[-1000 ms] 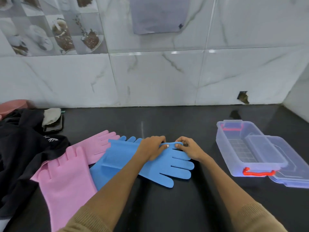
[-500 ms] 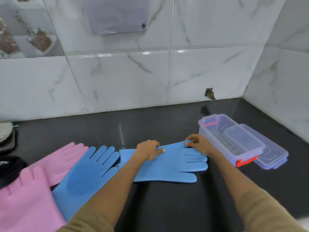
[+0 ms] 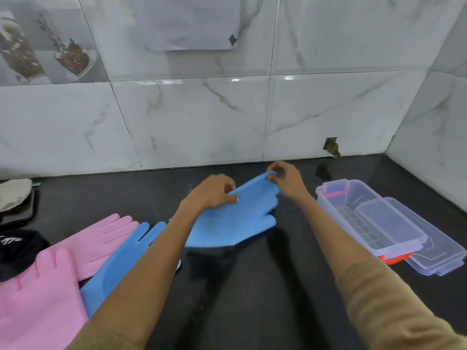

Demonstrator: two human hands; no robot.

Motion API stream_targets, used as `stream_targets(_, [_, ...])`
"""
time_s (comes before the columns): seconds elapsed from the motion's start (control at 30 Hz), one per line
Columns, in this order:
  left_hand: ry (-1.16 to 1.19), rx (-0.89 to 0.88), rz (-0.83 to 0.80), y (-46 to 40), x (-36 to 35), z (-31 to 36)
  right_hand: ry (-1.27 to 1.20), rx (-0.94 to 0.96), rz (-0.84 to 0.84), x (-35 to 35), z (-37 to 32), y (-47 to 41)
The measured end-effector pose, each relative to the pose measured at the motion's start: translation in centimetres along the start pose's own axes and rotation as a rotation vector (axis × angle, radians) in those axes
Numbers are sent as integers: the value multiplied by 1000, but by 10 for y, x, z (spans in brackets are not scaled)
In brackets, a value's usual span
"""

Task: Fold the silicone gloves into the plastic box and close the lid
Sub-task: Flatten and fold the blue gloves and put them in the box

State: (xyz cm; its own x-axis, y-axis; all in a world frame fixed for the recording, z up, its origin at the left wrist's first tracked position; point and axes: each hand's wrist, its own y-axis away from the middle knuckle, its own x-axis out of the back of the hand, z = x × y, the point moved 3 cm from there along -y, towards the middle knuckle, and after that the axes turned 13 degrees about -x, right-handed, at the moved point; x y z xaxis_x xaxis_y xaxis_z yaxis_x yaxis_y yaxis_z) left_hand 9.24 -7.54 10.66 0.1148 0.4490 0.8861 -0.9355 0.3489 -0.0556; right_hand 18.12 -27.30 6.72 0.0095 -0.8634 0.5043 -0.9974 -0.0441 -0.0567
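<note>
Head view only. Left hand (image 3: 214,193) pinching the far edge of one blue glove (image 3: 235,221), fingers closed on it near the middle of that edge; right hand (image 3: 288,181) gripping the same edge further right, fingers shut on the raised corner. Glove lifted off the dark surface (image 3: 252,299) along that edge, near edge seemingly trailing on it, though motion blur leaves this unclear. Second blue glove (image 3: 126,258) flat on the surface to the left, partly under the left forearm, overlapping two pink gloves (image 3: 50,279) beside it. Plastic box (image 3: 366,218) open to the right, just beside the right wrist, nothing in it apart from an inner tray; lid (image 3: 434,248) lying off against its right side.

Judged as the first fold just starting, nothing yet packed.

Risks from here: springy silicone reopening once the pinch loosens, leaving a bundle too bulky for the narrow box; the right forearm, close to the box, nudging it or the loose lid toward the surface edge; the left forearm dragging the other blue glove along
</note>
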Motion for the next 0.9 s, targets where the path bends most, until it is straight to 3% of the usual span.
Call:
stream_targets(0.1, [-122, -15, 179, 16, 29, 37, -226, 17, -37, 3, -27, -5])
stream_targets(0.2, [-274, -21, 299, 31, 7, 68, -371, -10, -83, 1, -23, -2])
stream_targets(0.27, [-373, -5, 316, 39, -34, 80, -377, -68, -112, -8, -3, 4])
stream_targets(0.33, [-464, 32, 229, 46, -82, 81, -380, -188, -177, -22, 27, 13])
stream_targets(0.43, [-248, 159, -6, 61, -144, 76, -424, -421, -204, -40, 70, 26])
stream_targets(0.5, [-165, 136, -10, 69, -163, 76, -471, -494, -138, -43, 84, 27])
stream_targets(0.6, [-140, 115, 114, 74, -155, 68, -492, -530, -116, -42, 86, 28])
stream_targets(0.73, [-65, 301, 383, 77, -121, 30, -423, -552, 12, -35, 85, 49])
stream_targets(0.83, [23, 502, 439, 79, -106, -6, -382, -599, 171, -28, 87, 84])
stream_targets(0.9, [159, 588, 413, 79, -106, -23, -313, -634, 134, -30, 87, 106])
